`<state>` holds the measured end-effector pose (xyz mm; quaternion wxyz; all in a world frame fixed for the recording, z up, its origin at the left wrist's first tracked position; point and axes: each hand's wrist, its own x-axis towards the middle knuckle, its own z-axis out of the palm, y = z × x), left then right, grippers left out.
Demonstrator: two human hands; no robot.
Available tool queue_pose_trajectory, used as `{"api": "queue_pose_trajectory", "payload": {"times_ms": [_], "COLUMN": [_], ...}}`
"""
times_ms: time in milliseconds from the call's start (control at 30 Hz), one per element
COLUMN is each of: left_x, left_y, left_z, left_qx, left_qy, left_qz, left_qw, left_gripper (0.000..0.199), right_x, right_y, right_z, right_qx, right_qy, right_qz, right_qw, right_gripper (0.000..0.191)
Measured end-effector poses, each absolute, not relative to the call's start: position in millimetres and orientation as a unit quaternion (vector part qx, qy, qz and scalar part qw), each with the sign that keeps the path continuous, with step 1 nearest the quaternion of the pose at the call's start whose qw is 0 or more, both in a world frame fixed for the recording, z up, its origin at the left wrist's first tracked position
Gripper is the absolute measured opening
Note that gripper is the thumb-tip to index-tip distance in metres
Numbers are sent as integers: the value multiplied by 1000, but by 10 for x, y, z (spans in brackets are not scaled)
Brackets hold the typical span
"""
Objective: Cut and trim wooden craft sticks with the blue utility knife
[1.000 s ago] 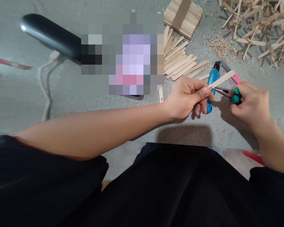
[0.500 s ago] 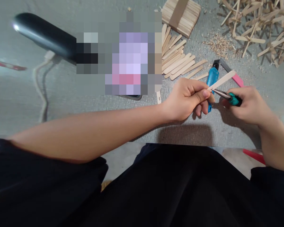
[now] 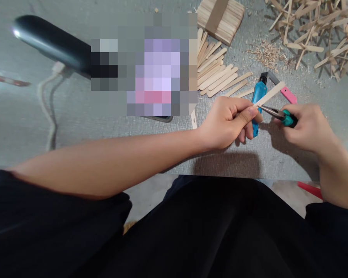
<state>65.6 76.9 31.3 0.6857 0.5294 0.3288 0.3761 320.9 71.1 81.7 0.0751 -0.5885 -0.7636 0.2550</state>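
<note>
Between the thumb and fingers of my left hand point(image 3: 230, 119) is a wooden craft stick point(image 3: 271, 93), its free end slanting up to the right. My right hand point(image 3: 306, 125) grips needle-nose pliers point(image 3: 287, 117) by their green handles. The tips of the pliers meet the stick right beside my left thumb; whether the jaws are closed on it I cannot tell. Under the stick and my left fingers lies a blue utility knife point(image 3: 259, 92). A second cutter with a pink handle point(image 3: 289, 94) rests just beyond the stick's end.
Loose craft sticks point(image 3: 220, 79) lie spread behind my left hand, near a banded bundle point(image 3: 220, 19). Wood shavings point(image 3: 266, 54) and a heap of crossed sticks point(image 3: 313, 31) are at the far right. A dark rounded device point(image 3: 52, 42) with a cable point(image 3: 48, 112) sits left, beside a pixelated area.
The craft stick's free end has dipped slightly, and the pliers have shifted a little with it. Both hands keep their hold. The whole view has slid slightly left.
</note>
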Motion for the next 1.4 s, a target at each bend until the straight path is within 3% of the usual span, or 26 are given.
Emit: {"api": "queue_pose_trajectory", "payload": {"times_ms": [200,333,533,800,933,1167,1400], "left_x": [670,652,638,651,639,629,641], "left_y": [803,828,850,863,868,863,814], "left_z": [244,250,305,282,273,246,293], "left_qx": [509,522,532,505,514,543,595], "left_qy": [325,319,327,320,313,316,371], "left_qz": [371,373,408,393,385,361,404], "left_qw": [706,698,666,699,699,689,587], "left_gripper": [55,58,58,64,66,67,61], "right_x": [3201,3253,3407,3325,3282,3203,3167], "right_y": [695,744,869,815,801,768,716], "right_z": [654,626,626,551,533,618,635], "right_qx": [-585,-582,-597,-566,-551,-588,-594], "right_qy": [-804,-803,-793,-815,-819,-794,-784], "right_qz": [-30,-102,-86,4,42,108,125], "right_qw": [106,79,80,124,152,113,130], "right_gripper": [10,10,11,32,29,22,8]}}
